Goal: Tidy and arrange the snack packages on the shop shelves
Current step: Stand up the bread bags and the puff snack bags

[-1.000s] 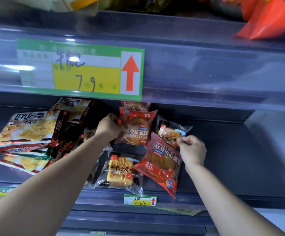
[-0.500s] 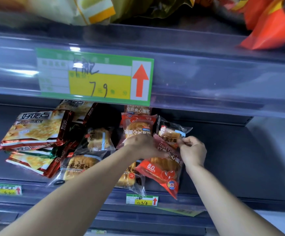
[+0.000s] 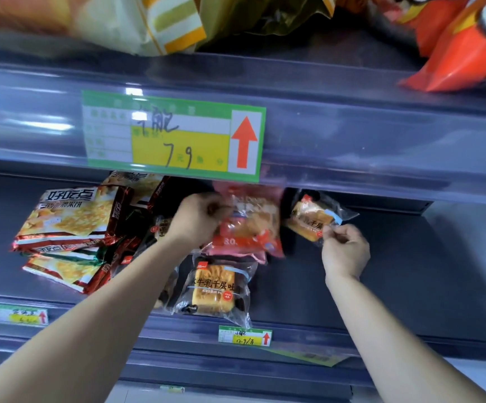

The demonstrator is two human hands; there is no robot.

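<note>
In left hand (image 3: 198, 216), red packet (image 3: 247, 225); right hand (image 3: 345, 251), toast (image 3: 311, 218).

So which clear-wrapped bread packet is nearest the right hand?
The back-right clear-wrapped bread packet, its corner pinched by the right hand; the front packet lies apart.

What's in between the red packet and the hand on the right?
A clear bread packet, pinched at its edge by the right hand. The left hand grips the red packet. The head view shows this.

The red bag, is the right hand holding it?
No, the left hand grips the red bag, while the right hand pinches the clear bread pack.
</note>
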